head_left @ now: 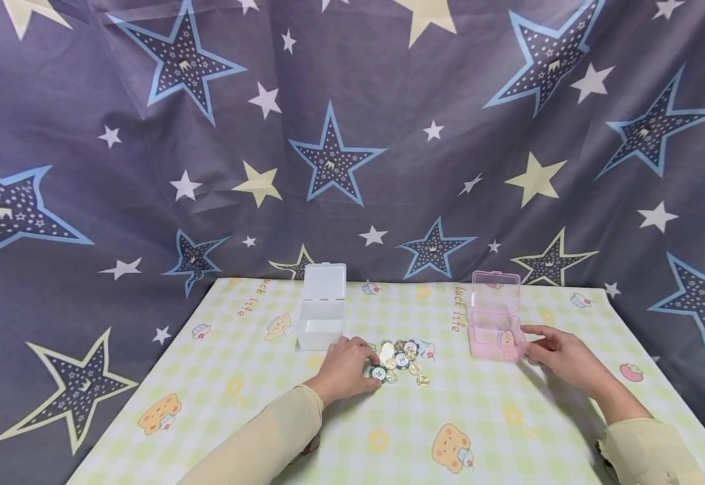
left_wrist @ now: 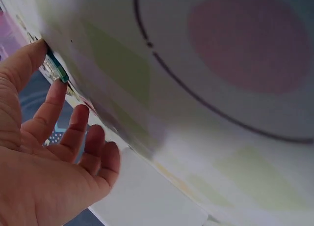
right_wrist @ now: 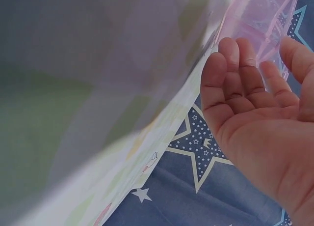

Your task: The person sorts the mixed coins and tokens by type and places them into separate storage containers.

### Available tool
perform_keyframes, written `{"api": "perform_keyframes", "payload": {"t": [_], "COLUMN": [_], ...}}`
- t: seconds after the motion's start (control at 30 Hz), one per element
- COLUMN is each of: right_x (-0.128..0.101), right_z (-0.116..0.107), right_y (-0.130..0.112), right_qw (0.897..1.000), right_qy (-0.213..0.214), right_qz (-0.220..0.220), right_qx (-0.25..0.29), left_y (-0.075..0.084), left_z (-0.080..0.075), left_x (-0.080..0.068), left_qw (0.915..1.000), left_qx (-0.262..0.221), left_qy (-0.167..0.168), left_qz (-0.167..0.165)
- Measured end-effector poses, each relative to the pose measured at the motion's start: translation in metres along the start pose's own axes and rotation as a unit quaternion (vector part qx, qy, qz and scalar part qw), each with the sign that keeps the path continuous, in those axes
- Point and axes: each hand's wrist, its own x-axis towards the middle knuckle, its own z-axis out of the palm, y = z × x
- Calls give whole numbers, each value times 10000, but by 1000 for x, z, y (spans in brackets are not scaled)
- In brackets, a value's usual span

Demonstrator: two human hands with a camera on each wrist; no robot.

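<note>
Thumb and index finger of my left hand (head_left: 345, 369) pinch a green-edged poker chip (head_left: 379, 374) by its rim, at the near left of a small pile. The left wrist view shows the chip (left_wrist: 58, 66) edge-on between those two fingertips, while the other fingers curl loosely. In the pile lie dark-edged poker chips (head_left: 402, 361) and several gold coins (head_left: 423, 381). My right hand (head_left: 561, 356) is beside the right wall of a clear pink box (head_left: 486, 349), its fingers relaxed and at that wall. The pink box's lid stands up.
A white box (head_left: 320, 341) with its lid raised stands behind my left hand. Both boxes are on a table with a green-checked cloth (head_left: 383, 417). A dark curtain (head_left: 352, 222) with stars hangs behind the table's far edge.
</note>
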Motion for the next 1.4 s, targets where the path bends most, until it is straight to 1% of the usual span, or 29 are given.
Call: {"api": "perform_keyframes", "payload": {"t": [0.17,0.33,0.6,0.8,0.97,1.13,1.27,1.4], "right_x": [1,2,1,1,3,3,3,3], "right_z": [1,1,1,-1,-1,0,-1,-1], "right_y": [1,2,1,0,2,2,1,1], "right_qw": [10000,10000,10000,10000,9999,10000,9998,9998], "right_qy": [-17,21,51,51,14,-26,-80,-107], "right_qz": [3,11,28,-16,-3,38,130,171], "right_qx": [2,-18,-38,-62,-131,-37,98,92], "left_y": [1,2,3,1,-1,-1,-1,0], "left_z": [0,0,-2,-1,-1,-3,-4,-5], "left_x": [0,0,0,0,0,-1,-1,-2], "left_qw": [9994,9976,9963,9941,9893,9807,9783,9769], "left_qx": [-298,-659,-815,-1043,-1425,-1916,-2031,-2096], "left_qy": [60,-87,-119,-164,-271,-381,-395,-396], "left_qz": [182,210,250,234,167,68,54,78]}}
